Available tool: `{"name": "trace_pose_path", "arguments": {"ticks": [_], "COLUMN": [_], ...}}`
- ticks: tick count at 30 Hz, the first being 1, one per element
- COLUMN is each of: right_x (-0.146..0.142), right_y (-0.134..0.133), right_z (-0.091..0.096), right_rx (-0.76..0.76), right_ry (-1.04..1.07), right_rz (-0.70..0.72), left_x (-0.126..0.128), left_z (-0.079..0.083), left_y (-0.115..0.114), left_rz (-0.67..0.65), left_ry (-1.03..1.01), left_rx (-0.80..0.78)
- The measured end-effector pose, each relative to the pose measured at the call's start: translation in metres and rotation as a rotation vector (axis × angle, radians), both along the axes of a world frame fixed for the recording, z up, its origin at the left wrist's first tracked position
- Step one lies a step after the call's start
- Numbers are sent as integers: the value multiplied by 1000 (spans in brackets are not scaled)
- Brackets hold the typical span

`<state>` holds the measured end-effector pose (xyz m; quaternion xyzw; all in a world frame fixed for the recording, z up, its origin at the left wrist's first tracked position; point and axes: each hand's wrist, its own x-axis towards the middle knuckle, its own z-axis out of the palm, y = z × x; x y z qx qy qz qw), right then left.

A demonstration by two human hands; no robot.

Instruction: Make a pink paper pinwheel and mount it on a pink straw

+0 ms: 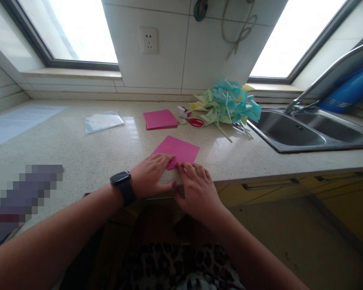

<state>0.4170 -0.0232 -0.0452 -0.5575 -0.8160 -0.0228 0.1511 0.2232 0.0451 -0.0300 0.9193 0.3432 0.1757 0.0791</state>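
Note:
A square pink paper sheet (181, 151) lies on the counter close to its front edge, with one corner toward me. My left hand (149, 171) rests on the near left part of the sheet, fingers stretched out flat and thumb apart. On the near right edge, my right hand (196, 187) presses with its fingertips, its fingers slightly bent and its thumb apart. The sheet's near corner is partly hidden under my fingers. Just behind it sits a stack of pink paper (160, 119). Red-handled scissors (196, 122) lie beside that stack, near a small box (184, 111).
Several paper pinwheels (230, 102) in teal and pale yellow are heaped at the back right, beside the steel sink (284, 129). A clear plastic packet (104, 122) and a printed sheet (18, 121) lie to the left. The counter's front edge (260, 176) runs close to my hands.

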Motion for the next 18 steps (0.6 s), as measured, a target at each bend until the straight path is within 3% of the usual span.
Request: {"name": "trace_pose_path", "arguments": {"ticks": [18], "right_x": [2], "right_y": [5], "right_z": [9], "right_rx": [-20], "right_ry": [13], "right_rz": [90], "left_x": [-2], "left_z": [-3], "left_y": [-1], "left_rz": [56], "left_ry": [50], "left_rx": [38]}}
